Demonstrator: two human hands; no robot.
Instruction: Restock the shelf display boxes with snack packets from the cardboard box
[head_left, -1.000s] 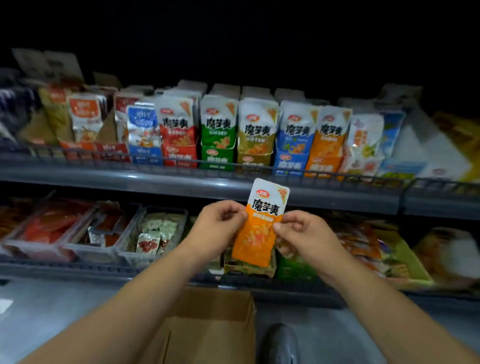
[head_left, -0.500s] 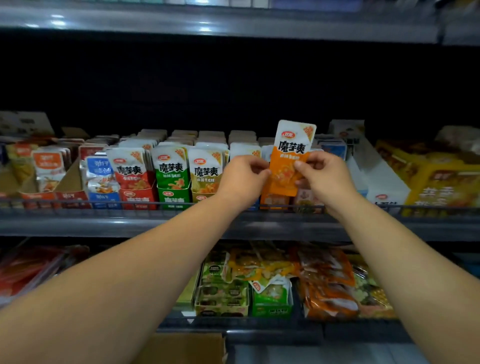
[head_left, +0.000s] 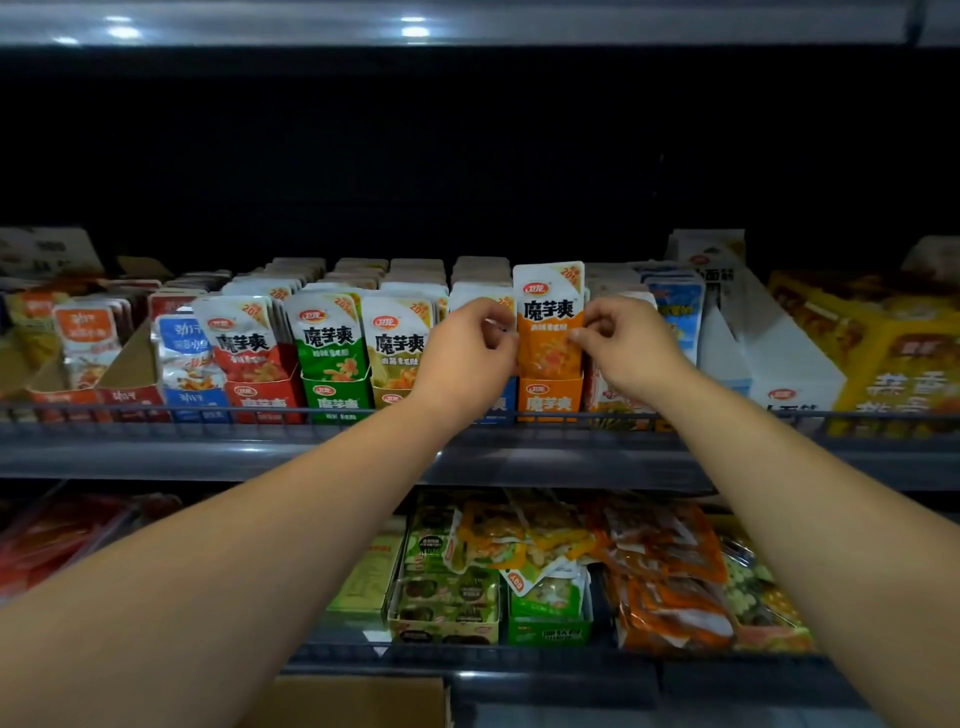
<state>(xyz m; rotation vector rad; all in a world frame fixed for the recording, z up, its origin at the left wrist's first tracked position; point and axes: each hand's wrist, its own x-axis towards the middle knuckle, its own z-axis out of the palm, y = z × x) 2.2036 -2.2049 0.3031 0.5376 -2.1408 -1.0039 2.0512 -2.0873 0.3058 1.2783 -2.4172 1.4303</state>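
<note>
An orange-and-white snack packet stands upright with its lower end inside the orange display box on the upper shelf. My left hand pinches the packet's left edge and my right hand pinches its right edge. To the left stand more display boxes with red, green and yellow packets of the same brand. A strip of the cardboard box shows at the bottom edge, below the shelves.
A wire rail runs along the upper shelf's front edge. White cartons and yellow packs stand to the right. The lower shelf holds loose orange packets and green boxes. Another shelf hangs overhead.
Both hands have carried the orange packet up from the lower shelf level and lowered it into the orange display box. The camera has tilted up to the upper shelf.
</note>
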